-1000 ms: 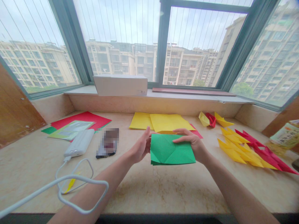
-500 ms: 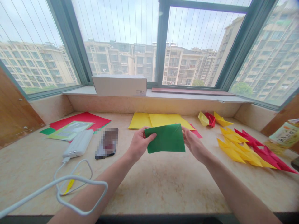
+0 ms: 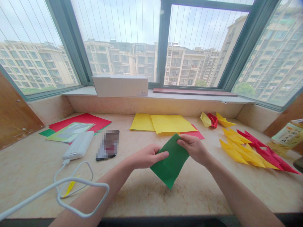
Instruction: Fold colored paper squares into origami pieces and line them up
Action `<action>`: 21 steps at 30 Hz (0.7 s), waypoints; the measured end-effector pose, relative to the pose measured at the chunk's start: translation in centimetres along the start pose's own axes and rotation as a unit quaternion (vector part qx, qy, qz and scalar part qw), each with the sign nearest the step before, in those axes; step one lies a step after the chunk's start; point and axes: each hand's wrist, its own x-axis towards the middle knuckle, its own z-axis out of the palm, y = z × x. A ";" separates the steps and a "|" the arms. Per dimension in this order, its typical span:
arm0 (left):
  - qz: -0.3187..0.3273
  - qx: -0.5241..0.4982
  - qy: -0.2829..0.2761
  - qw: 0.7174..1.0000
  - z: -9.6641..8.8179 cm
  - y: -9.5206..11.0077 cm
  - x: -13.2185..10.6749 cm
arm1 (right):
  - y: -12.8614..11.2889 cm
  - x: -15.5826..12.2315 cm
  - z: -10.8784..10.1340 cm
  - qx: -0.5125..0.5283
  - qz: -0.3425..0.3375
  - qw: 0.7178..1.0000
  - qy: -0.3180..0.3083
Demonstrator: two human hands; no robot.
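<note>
A square of dark green origami paper (image 3: pixel 169 161) hangs as a tilted diamond above the stone ledge (image 3: pixel 151 198). My left hand (image 3: pixel 149 156) pinches its left side, thumb lying across the face. My right hand (image 3: pixel 193 148) grips its upper right edge. Beyond the hands lie overlapping yellow paper sheets (image 3: pixel 171 123) with a red sheet (image 3: pixel 197 134) partly under them. The green paper's lower corner points toward me and touches nothing.
A white power bank (image 3: pixel 79 145) with a white cable (image 3: pixel 71 186) lies left, near a pixelated object (image 3: pixel 109 145) and red and green sheets (image 3: pixel 80 121). Folded yellow and red pieces (image 3: pixel 246 148) lie right. A white box (image 3: pixel 120 86) stands on the window sill.
The green paper has turned from a level square into a diamond and dropped lower, nearer me. Earlier it showed a lighter creased face, then this darker one.
</note>
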 end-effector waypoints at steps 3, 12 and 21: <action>0.019 0.031 0.060 0.998 0.0 -0.5 0.5 | -0.3 0.2 0.1 -0.006 -0.004 0.999 0.035; 0.044 -0.027 0.142 0.988 0.5 -1.3 1.2 | -0.6 -0.1 -0.3 0.014 0.008 0.996 0.093; 0.082 -0.052 0.161 0.982 1.1 -0.3 0.9 | 1.0 0.4 0.3 0.044 0.037 0.994 0.091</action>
